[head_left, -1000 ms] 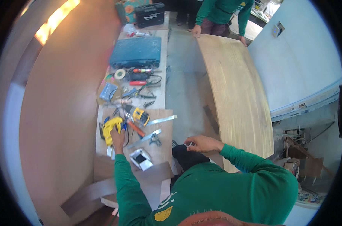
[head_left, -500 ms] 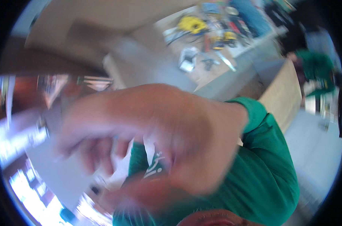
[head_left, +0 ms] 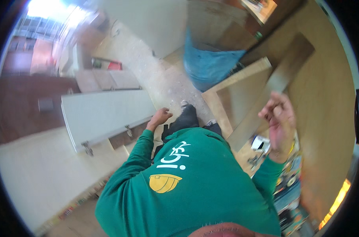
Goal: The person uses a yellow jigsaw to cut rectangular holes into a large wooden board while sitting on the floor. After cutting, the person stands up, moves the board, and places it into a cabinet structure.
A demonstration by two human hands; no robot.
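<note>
The surroundings are suggesting a woodworking workshop: a white panel [head_left: 108, 112] is bearing metal hinges [head_left: 87, 149] at nine o'clock, a brown plank [head_left: 292, 59] is overlapping a wooden board [head_left: 242, 91] at two, blurred tools [head_left: 279, 181] are crowding together at four, and a speckled floor [head_left: 169, 82] is stretching away at twelve.

Head-worn fisheye view, looking steeply down, green shirtfront [head_left: 211, 177] close, floor [head_left: 173, 89] farther off

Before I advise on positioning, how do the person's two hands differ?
The left hand is beside the dark trousers; the right hand partly overlaps the brown board in view. The left hand looks smaller, the right hand larger. Both are bare, with nothing plainly held.
</note>
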